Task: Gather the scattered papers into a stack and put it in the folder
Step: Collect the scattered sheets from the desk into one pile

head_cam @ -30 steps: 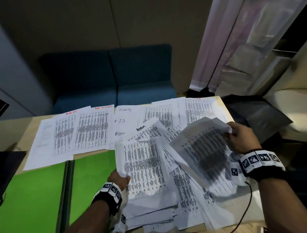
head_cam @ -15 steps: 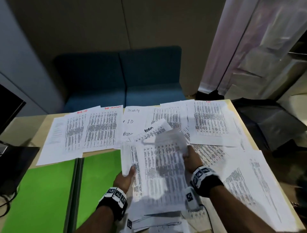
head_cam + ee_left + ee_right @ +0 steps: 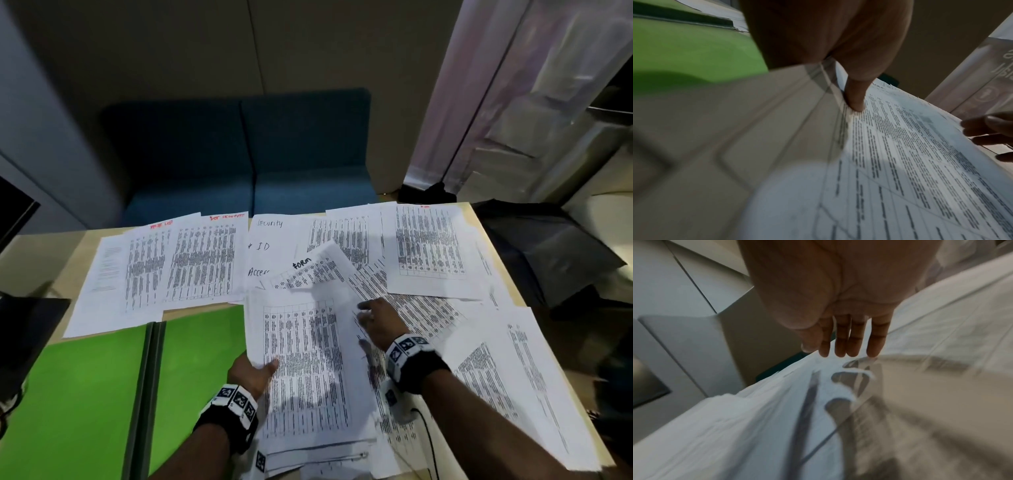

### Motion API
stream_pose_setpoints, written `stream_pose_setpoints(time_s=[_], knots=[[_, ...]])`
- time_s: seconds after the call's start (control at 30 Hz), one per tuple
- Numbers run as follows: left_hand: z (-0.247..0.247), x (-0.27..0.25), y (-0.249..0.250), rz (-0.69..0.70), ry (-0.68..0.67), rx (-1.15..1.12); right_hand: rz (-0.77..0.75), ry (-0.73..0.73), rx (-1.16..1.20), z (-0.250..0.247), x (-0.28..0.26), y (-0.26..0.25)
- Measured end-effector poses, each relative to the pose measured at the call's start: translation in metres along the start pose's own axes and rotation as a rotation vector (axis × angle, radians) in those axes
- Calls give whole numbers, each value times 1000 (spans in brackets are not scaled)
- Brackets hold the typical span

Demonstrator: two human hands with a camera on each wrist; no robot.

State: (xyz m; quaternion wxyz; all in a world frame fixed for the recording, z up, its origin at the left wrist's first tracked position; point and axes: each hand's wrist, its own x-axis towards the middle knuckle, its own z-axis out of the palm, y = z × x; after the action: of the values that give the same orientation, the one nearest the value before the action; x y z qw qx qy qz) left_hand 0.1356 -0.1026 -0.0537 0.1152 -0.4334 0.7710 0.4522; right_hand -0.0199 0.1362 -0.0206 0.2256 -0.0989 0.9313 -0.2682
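"Security", "# ID" and what seems "Access" are handwritten on a sheet (image 3: pixel 265 246). "form" is written on a tilted page (image 3: pixel 310 269). Red headings elsewhere cannot be read.

A pale wooden surface (image 3: pixel 44 260) carries a spread of white printed sheets (image 3: pixel 202 257), table-filled pages overlapping one another from its far edge to its right side. An open bright green folder (image 3: pixel 85 394) lies flat at the near left, just beside the papers. A dark flat object (image 3: pixel 27 329) sits at the left edge.
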Motion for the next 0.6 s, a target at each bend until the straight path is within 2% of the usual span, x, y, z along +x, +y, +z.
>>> stream_pose_setpoints(time_s=[0.17,0.27,0.37,0.47,0.6], knots=[[1,-1,2,-24,9,-7,101,99,-182,-31,20,43],[1,-1,3,-33,16,-27,144,108,-223,-41,29,58],[1,-2,4,-39,15,-27,155,82,-245,-42,41,64],[2,1,2,-45,9,-16,131,129,-283,-40,51,61],[2,6,-1,-58,0,14,211,183,-282,-42,58,49]])
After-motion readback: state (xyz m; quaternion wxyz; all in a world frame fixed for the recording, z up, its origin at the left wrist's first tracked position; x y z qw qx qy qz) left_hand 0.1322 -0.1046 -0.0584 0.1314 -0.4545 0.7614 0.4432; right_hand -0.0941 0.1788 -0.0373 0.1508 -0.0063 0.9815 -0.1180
